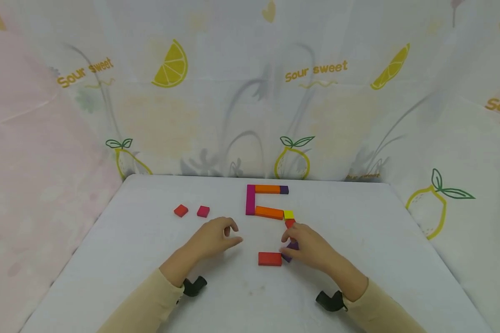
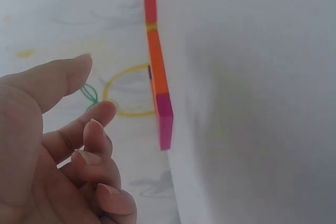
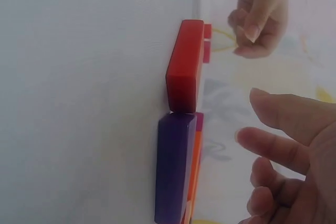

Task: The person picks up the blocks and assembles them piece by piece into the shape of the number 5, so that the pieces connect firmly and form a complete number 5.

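Note:
My right hand (image 1: pixel 310 247) is over a purple block (image 1: pixel 286 257), thumb and index finger apart. In the right wrist view its fingers stand off to the side of that block, holding nothing. The purple block's end meets a flat red block (image 1: pixel 269 259) lying to its left. Partly covered by the right hand, another red block (image 1: pixel 290 223) sits below a small yellow block (image 1: pixel 289 214). My left hand (image 1: pixel 211 237) hovers left of these pieces with loosely bent fingers and nothing between thumb and index finger.
A magenta block (image 1: pixel 250 200) stretches front to back, joined by an upper orange block (image 1: pixel 267 189) with a small purple cube (image 1: pixel 284 189), and a lower orange block (image 1: pixel 269 212). Two loose pieces, red (image 1: pixel 181 210) and crimson (image 1: pixel 203 211), lie left on the white table (image 1: pixel 121 259).

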A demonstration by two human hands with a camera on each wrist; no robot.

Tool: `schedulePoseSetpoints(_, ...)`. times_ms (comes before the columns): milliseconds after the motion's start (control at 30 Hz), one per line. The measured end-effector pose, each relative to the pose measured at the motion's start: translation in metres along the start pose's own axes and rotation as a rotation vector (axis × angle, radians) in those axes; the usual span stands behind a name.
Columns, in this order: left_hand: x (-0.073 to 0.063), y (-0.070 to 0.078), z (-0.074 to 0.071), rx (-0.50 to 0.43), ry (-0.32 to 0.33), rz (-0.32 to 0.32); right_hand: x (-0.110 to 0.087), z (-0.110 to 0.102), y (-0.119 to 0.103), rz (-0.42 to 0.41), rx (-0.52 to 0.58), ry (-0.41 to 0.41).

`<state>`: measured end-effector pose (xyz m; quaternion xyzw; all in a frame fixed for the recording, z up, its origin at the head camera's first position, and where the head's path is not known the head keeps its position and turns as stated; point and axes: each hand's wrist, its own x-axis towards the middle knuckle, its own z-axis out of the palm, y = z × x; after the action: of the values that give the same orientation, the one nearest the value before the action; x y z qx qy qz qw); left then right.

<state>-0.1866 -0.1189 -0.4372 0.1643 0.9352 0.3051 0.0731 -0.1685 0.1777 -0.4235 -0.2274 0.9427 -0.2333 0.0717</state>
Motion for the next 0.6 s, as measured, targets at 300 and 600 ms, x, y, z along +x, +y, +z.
schedulePoseSetpoints(300, 0.000, -0.025, -0.023, -0.025, 0.080, -0.053, 0.003, 0.008, -0.001, -0.039, 0.006, -0.058)
schedulePoseSetpoints(600, 0.005, -0.050, -0.038, -0.004, 0.159, -0.076, 0.006, 0.014, -0.002, -0.054, -0.004, -0.099)
